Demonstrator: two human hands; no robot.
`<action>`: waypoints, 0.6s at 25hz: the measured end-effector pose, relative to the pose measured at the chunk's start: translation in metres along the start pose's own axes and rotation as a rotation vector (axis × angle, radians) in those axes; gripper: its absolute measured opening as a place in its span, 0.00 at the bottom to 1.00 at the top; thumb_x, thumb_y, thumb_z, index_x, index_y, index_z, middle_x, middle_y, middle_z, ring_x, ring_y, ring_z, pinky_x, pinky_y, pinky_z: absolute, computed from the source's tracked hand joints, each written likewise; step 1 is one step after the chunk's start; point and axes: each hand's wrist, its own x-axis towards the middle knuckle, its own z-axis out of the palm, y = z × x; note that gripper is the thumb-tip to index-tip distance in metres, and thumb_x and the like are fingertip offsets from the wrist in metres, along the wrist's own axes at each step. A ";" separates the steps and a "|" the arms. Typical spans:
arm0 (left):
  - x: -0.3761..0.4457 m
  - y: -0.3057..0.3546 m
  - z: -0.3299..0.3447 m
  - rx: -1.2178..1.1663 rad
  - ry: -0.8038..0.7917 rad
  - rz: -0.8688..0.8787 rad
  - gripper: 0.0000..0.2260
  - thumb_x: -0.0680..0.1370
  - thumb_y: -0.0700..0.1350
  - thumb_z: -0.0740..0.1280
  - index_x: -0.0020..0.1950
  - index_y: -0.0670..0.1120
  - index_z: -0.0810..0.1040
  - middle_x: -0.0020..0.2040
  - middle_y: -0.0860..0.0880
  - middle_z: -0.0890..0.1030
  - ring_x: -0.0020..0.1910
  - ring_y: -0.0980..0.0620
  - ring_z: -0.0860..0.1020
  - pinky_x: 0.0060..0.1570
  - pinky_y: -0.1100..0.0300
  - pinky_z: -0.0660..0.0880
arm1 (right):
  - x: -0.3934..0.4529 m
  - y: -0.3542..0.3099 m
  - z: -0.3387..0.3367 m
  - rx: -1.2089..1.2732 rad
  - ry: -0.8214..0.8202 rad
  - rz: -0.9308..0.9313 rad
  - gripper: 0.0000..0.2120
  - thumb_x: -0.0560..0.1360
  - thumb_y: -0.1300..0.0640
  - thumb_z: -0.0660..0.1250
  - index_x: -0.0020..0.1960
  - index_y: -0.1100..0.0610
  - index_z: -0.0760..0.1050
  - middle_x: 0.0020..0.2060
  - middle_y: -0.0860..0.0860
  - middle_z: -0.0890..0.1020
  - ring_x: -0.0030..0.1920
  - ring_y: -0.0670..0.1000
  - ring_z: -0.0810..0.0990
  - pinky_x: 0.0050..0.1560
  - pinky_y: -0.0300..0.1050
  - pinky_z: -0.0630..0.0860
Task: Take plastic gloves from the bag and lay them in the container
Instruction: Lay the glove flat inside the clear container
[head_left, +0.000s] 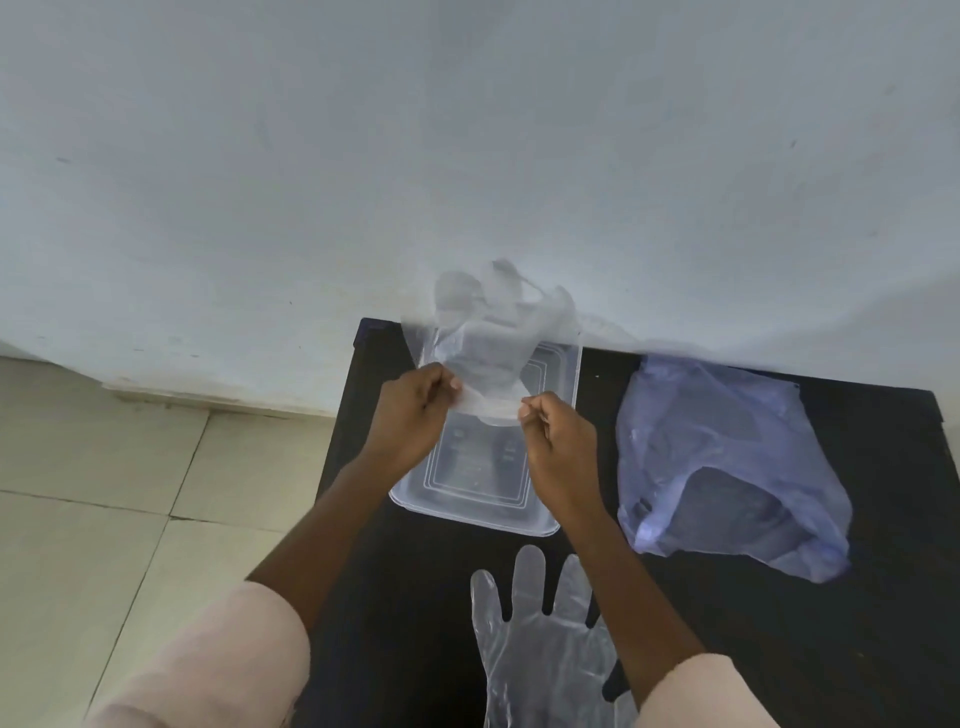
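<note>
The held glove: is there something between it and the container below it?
Nothing visible. Both hands, left and right, hold the glove over the open container, which looks empty. The other glove and the bag lie beside it.

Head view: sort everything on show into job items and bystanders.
Job items: held glove, pinched by left hand and right hand; clear container; purple bag; flat glove on the table.

Bystanders: black table; tiled floor; wall.

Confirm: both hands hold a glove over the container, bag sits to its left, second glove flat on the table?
Not quite. In the head view the bag sits right of the container, not left. Both hands do hold a glove; the second glove lies flat on the table.
</note>
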 end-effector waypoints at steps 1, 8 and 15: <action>-0.001 0.000 0.002 0.071 0.003 0.039 0.09 0.81 0.44 0.62 0.44 0.42 0.78 0.39 0.46 0.82 0.38 0.47 0.80 0.42 0.53 0.77 | 0.001 0.000 0.003 -0.066 -0.010 -0.001 0.07 0.78 0.61 0.62 0.41 0.59 0.74 0.35 0.49 0.79 0.34 0.43 0.75 0.37 0.31 0.68; -0.001 -0.011 0.009 0.286 -0.151 0.162 0.09 0.82 0.46 0.59 0.51 0.43 0.77 0.42 0.48 0.80 0.38 0.50 0.79 0.44 0.63 0.77 | -0.010 -0.001 0.009 -0.368 -0.063 -0.037 0.09 0.80 0.57 0.60 0.51 0.61 0.76 0.44 0.56 0.82 0.41 0.50 0.78 0.45 0.38 0.72; 0.034 0.032 -0.010 -0.223 -0.039 -0.104 0.08 0.80 0.42 0.62 0.44 0.44 0.78 0.45 0.42 0.81 0.46 0.46 0.81 0.37 0.55 0.83 | 0.040 -0.031 -0.019 -0.063 0.119 0.075 0.08 0.78 0.62 0.61 0.41 0.60 0.75 0.33 0.50 0.78 0.30 0.43 0.74 0.36 0.28 0.73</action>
